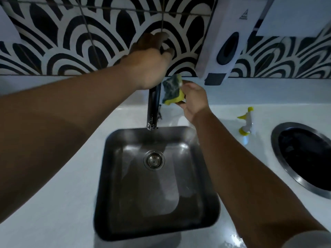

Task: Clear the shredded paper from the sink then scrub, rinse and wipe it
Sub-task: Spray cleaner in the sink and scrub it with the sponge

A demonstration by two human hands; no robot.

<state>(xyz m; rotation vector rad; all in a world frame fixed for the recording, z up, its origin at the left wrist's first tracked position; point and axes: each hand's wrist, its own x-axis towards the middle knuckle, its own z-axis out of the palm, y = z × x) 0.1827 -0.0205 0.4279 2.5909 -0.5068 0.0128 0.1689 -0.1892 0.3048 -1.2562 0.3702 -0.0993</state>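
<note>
**Sponge up beside the faucet, other hand on top of it**

We look straight down at the steel sink [109, 176], set into a white counter [53, 212]. Its floor shows streaky, wet-looking steel, and the round drain strainer [154, 159] sits toward the back of the basin.

The dark faucet [152, 108] rises behind the sink's back rim, with its spout ending just over that rim. Our left hand [148, 66] reaches over the top of the faucet and covers its upper end. The fingers are blurred against the patterned tiled wall [71, 42], so we cannot tell whether they grip anything.

Our right hand [194, 100] is raised behind the sink's back right corner, just beside the faucet. Its fingers and thumb are curled round a sponge [172, 90], which shows yellow foam along the lower edge. The dark green scrub face is turned toward us and the sponge is tilted.

To the right of the sink, a spray bottle [246, 123] with yellow parts lies on the counter. Farther right is a round, metal-rimmed bin opening [279, 158]. A white soap dispenser [223, 42] hangs on the wall above and behind the sink's right side.
</note>
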